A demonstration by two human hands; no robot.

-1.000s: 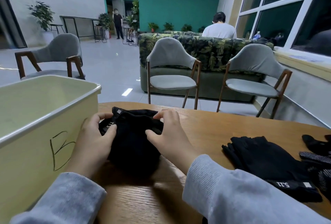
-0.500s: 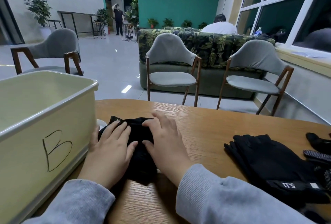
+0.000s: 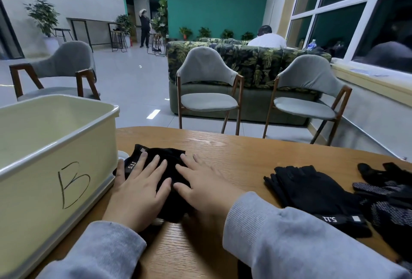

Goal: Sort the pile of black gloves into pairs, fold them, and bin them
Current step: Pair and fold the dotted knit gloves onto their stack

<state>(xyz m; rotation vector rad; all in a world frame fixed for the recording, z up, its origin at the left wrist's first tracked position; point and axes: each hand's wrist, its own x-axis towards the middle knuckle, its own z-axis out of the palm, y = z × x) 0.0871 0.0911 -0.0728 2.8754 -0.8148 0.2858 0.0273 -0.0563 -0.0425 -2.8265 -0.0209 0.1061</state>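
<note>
Black folded pair point(image 3: 166, 156) is lying lower centre on the wood table point(image 3: 234, 151), and I'm pressing it flat with left hand point(image 3: 138, 191) and right hand point(image 3: 205, 187), fingers straight, gripping nothing. Bin B point(image 3: 66, 145) is sitting just left, nearer my left hand; I can't see anything in it. Unsorted gloves point(image 3: 316, 191) are waiting lower right.
</note>
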